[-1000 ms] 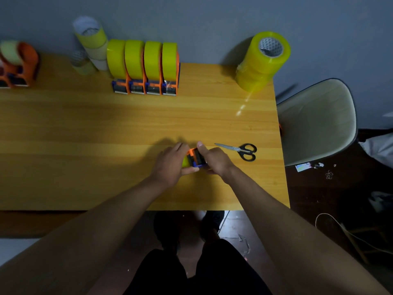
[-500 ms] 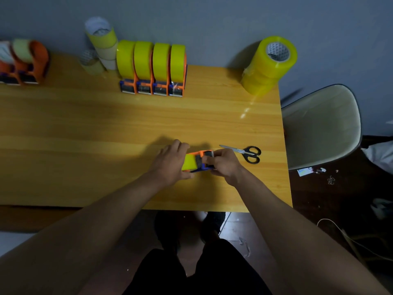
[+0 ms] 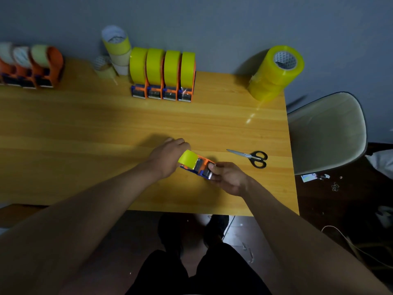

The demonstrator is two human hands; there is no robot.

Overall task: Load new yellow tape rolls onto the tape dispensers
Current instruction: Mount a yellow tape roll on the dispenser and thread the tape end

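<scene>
An orange and blue tape dispenser (image 3: 201, 166) with a yellow tape roll (image 3: 187, 159) on it lies tilted near the table's front edge. My left hand (image 3: 168, 157) grips the roll end of the dispenser. My right hand (image 3: 227, 176) pinches the cutter end with thumb and fingers. Several loaded dispensers (image 3: 162, 74) with yellow rolls stand in a row at the back. A stack of new yellow rolls (image 3: 274, 74) stands at the back right corner.
Black-handled scissors (image 3: 251, 158) lie right of my hands. Orange dispensers with pale rolls (image 3: 32, 67) stand at the back left, and spent cores and thin rolls (image 3: 114, 54) are stacked beside them. A white chair (image 3: 327, 133) stands off the wooden table's (image 3: 85, 133) right edge.
The dispenser has turned in my hands, so the yellow roll now shows. My right hand has slid to the cutter end, and my left hand has shifted onto the roll end.
</scene>
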